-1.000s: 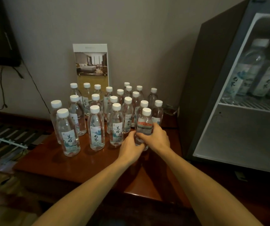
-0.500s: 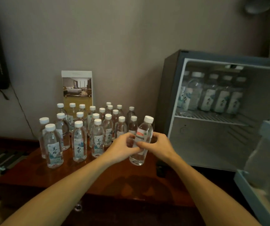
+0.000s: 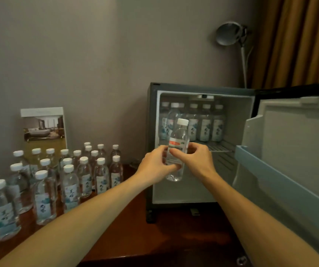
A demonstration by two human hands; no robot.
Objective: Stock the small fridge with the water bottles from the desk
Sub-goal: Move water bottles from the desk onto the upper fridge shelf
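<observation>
At centre frame, before the open fridge (image 3: pixel 151 132), fingers of my left hand (image 3: pixel 155 166) and right hand (image 3: pixel 200 160) curl round the bottle (image 3: pixel 178 137) at its labelled middle, holding it nearly upright. It looks full, so fairly heavy; its thin wall probably flexes and slips, so a mid-body grip suits.

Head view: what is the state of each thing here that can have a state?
fridge door, open.
held bottle, capped, in the air before the fridge.
left hand, grips held bottle.
right hand, grips held bottle.
desk bottles, upright, capped.
shelf bottles, upright, capped.
</observation>
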